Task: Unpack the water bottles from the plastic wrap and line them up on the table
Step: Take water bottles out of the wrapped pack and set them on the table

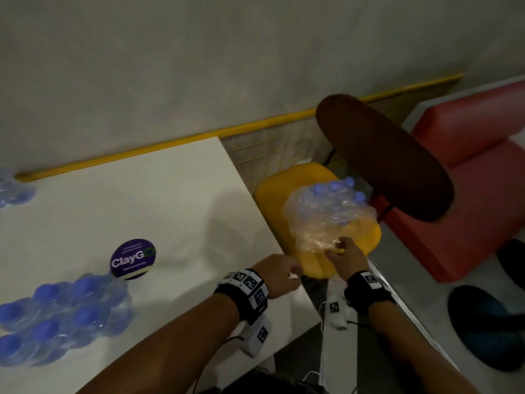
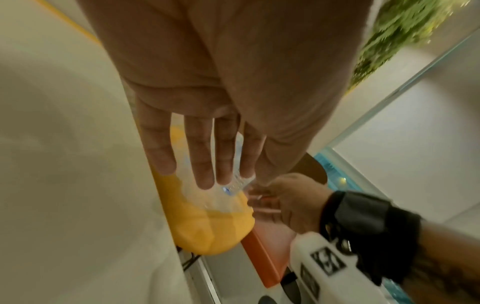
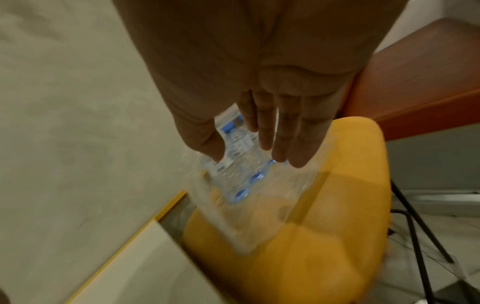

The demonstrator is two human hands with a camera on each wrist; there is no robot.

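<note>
A pack of water bottles (image 1: 329,211) with blue caps, still in clear plastic wrap, lies on the yellow chair seat (image 1: 272,194) beside the white table (image 1: 170,194). My right hand (image 1: 341,247) reaches over the seat, and its straight fingers (image 3: 278,144) are at the near end of the pack (image 3: 241,176). My left hand (image 1: 287,271) is just left of it at the table corner, fingers (image 2: 205,164) straight and holding nothing, a little short of the wrap (image 2: 228,191). In the left wrist view my right hand (image 2: 285,203) sits at the pack's end.
Another wrapped pack of bottles (image 1: 65,314) sits on the table at the near left, and more bottles (image 1: 14,189) at the far left. A round purple sticker (image 1: 133,258) is on the tabletop. A brown chair back (image 1: 383,155) and a red bench (image 1: 468,172) stand beyond the seat.
</note>
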